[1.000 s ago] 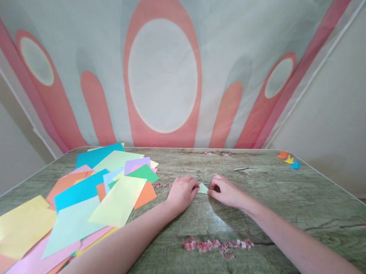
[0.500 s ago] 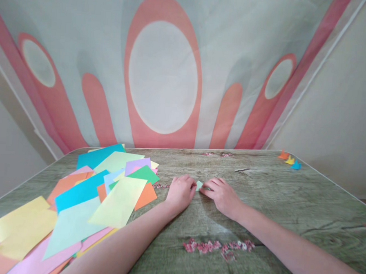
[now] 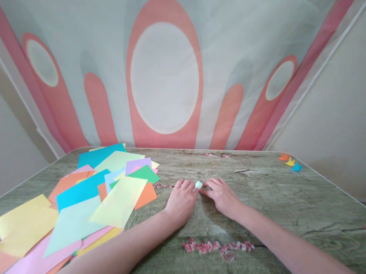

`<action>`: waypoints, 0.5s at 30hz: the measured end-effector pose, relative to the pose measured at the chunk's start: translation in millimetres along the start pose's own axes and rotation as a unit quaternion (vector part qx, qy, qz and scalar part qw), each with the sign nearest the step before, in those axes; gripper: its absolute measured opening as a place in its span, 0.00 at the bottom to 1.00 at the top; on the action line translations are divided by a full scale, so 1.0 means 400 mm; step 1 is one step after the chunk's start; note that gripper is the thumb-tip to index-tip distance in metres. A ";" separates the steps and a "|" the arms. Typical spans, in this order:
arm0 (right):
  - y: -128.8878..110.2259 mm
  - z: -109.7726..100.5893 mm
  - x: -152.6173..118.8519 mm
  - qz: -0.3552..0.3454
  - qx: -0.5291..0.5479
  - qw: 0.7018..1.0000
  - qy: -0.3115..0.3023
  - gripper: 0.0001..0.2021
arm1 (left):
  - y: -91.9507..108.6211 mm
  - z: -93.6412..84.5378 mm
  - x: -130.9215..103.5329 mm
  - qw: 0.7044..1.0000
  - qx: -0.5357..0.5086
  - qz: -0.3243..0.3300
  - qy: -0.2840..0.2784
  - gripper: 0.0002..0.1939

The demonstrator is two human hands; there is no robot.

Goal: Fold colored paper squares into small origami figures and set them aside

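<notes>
A small pale green piece of folded paper (image 3: 198, 185) sits at the middle of the table, between my two hands. My left hand (image 3: 183, 200) is closed at its left side, with the fingertips partly hidden behind the hand. From the right, my right hand (image 3: 221, 196) pinches the paper's edge between thumb and fingers. The exact folds are too small to make out.
Loose sheets of coloured paper (image 3: 74, 223) lie heaped on the left of the wood-patterned table (image 3: 276, 223). At the far right corner stand small folded paper figures: orange (image 3: 283, 156), yellow (image 3: 290, 162) and blue (image 3: 296, 166). A printed cloth (image 3: 164, 78) hangs behind.
My left hand has turned and its wrist has shifted slightly toward me. The green paper now shows a more raised, pointed shape. My right hand has hardly moved.
</notes>
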State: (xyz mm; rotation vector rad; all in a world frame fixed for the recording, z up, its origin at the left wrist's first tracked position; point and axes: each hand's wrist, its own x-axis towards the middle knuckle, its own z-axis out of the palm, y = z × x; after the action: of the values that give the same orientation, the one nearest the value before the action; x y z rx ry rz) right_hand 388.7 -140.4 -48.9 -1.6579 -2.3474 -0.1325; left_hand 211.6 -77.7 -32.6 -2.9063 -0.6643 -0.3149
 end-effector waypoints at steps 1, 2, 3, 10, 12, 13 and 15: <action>0.000 -0.001 0.001 0.000 -0.001 1.000 -0.001 0.14 | 0.002 -0.001 0.000 1.000 0.004 0.000 -0.004 0.12; 0.000 -0.002 0.003 0.000 -0.002 1.000 0.000 0.14 | 0.003 -0.002 0.001 1.000 0.008 0.000 -0.008 0.12; -0.001 -0.003 0.004 -0.001 -0.003 1.000 0.001 0.13 | 0.004 -0.002 0.003 1.000 0.012 0.001 -0.011 0.11; 0.001 -0.020 0.010 0.006 -0.032 0.999 0.002 0.12 | -0.001 -0.007 0.009 1.000 0.021 0.005 -0.015 0.10; 0.006 -0.027 0.005 0.013 -0.044 0.999 -0.002 0.12 | -0.002 -0.009 0.008 1.000 0.018 0.005 -0.020 0.10; 0.009 -0.031 0.002 0.016 -0.050 0.999 -0.006 0.12 | -0.002 -0.009 0.007 1.000 0.018 0.004 -0.021 0.10; 0.013 -0.036 -0.004 0.015 -0.066 0.998 -0.016 0.12 | -0.003 -0.010 0.007 1.000 0.020 0.003 -0.023 0.10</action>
State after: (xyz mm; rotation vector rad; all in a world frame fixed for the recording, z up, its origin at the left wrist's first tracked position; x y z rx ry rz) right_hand 396.4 -143.2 -35.8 -1.7665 -2.3835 -0.2634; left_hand 212.9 -76.4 -27.9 -2.8854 -0.6622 -0.2322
